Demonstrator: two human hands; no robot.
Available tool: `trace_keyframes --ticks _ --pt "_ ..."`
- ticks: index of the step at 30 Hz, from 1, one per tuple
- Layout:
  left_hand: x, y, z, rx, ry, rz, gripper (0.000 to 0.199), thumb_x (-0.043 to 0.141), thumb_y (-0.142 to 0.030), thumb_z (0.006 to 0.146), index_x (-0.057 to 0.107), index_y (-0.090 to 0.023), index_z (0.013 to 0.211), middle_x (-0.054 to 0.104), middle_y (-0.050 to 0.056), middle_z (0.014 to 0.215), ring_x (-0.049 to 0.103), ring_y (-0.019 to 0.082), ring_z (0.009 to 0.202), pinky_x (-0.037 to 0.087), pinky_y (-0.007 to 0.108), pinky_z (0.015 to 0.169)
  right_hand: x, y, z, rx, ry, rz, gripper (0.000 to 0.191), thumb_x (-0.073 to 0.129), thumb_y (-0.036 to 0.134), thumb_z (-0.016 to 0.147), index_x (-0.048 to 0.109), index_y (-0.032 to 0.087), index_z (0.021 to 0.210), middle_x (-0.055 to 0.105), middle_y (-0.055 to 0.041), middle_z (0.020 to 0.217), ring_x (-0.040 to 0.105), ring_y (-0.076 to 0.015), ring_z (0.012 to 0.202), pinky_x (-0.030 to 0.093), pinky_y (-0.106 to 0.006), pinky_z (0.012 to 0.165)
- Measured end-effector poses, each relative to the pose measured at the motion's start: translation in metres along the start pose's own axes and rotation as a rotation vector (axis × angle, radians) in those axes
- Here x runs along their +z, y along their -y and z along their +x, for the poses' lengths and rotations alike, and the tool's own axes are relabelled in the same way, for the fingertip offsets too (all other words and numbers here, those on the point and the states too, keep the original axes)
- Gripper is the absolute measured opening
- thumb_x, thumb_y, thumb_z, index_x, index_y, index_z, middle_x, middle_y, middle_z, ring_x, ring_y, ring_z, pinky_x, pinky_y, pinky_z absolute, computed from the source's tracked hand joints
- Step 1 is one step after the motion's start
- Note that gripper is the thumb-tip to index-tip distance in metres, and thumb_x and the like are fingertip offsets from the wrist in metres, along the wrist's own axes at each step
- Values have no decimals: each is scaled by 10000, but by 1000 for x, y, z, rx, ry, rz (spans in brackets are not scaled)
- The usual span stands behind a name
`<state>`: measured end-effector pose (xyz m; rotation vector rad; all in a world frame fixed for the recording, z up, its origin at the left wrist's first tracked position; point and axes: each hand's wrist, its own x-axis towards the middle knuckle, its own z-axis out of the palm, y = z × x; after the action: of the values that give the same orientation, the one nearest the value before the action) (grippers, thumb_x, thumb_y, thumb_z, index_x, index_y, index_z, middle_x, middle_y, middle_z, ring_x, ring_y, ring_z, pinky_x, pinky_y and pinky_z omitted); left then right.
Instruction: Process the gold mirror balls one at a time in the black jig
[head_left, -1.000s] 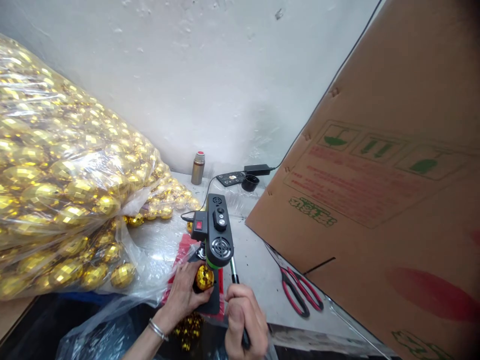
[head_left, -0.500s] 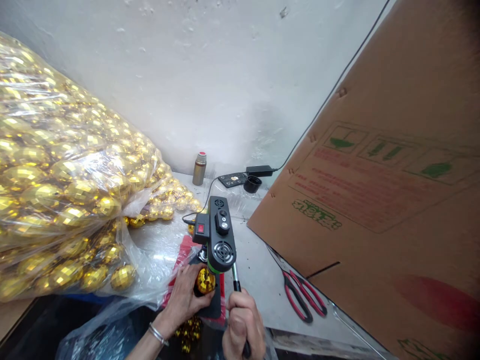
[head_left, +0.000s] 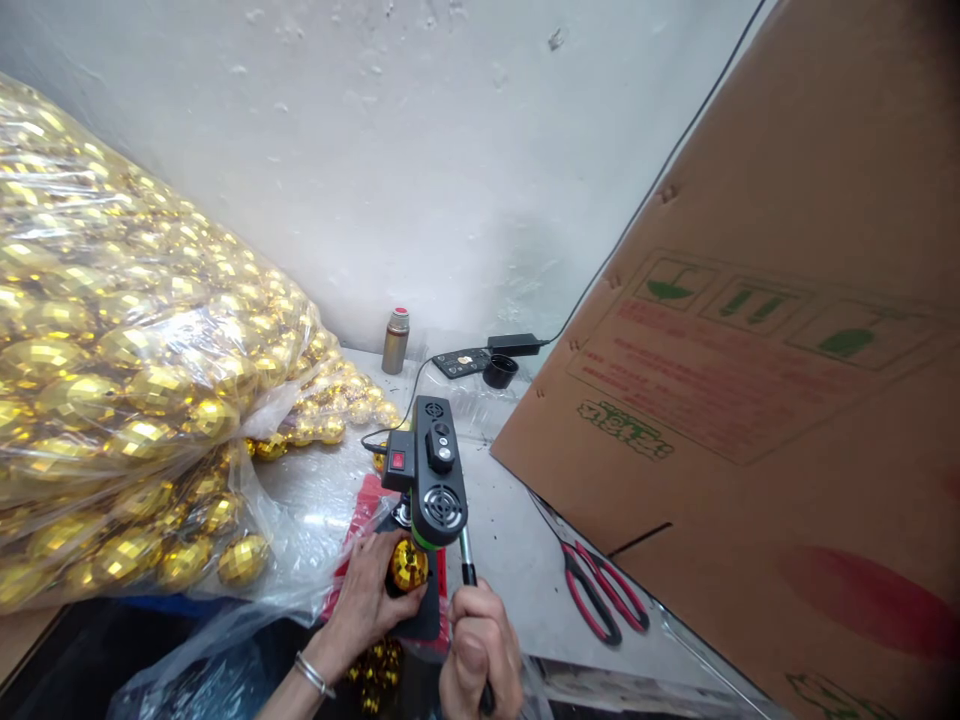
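A gold faceted ball [head_left: 410,566] rests beneath the head of a small black press machine [head_left: 441,480], on its dark base. My left hand [head_left: 370,590], with a silver bracelet at the wrist, grips that ball between thumb and fingers. Closed around the black grip of the machine's metal lever [head_left: 467,560] is my right hand [head_left: 482,650]. A red switch and several small buttons show on the machine. Its head partly covers the ball's top, so what touches there is hidden.
A large clear bag of gold balls [head_left: 135,350] fills the left side. On the right leans a cardboard box [head_left: 712,350], with red-handled scissors [head_left: 600,595] by its lower edge. A small flask [head_left: 396,342], a black cap [head_left: 500,371] and a power adapter [head_left: 514,345] stand near the wall.
The whole view has shifted slightly. Both hands keep their holds on the ball and the lever, with no clear movement relative to the machine.
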<state>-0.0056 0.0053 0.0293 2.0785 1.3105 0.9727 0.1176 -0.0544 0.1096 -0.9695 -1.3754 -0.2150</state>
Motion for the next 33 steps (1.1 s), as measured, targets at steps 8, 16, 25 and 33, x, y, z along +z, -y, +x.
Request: trace_keyframes --ticks 8,16,25,33 --pt "-2 1 2 7 -10 35 397 764 -293 722 659 -220 1098 733 73 953 673 307 909 523 453 846 -3 -5 -4 -16 62 -1 278 353 200 1030 487 227 788 556 26 689 561 -111 594 539 -284 755" --pt "1 9 2 -5 -18 18 376 765 -356 731 677 -189 1057 748 127 1032 685 345 955 541 498 855 -2 -5 0 -132 114 -66 326 304 210 1054 462 224 769 557 28 695 548 -88 597 531 -214 700" --pt "5 12 2 18 -44 11 420 775 -398 740 684 -195 1096 755 124 1049 697 342 955 563 498 843 0 -13 -6 -187 128 -78 321 322 218 1042 492 230 770 592 19 690 595 -116 582 566 -293 697" --pt "3 21 -26 81 -161 -56 495 734 -430 818 621 -192 1237 737 143 1154 714 335 1057 598 502 915 -11 34 68 151 151 85 253 414 74 990 497 201 788 521 16 705 517 -89 606 403 -212 544"
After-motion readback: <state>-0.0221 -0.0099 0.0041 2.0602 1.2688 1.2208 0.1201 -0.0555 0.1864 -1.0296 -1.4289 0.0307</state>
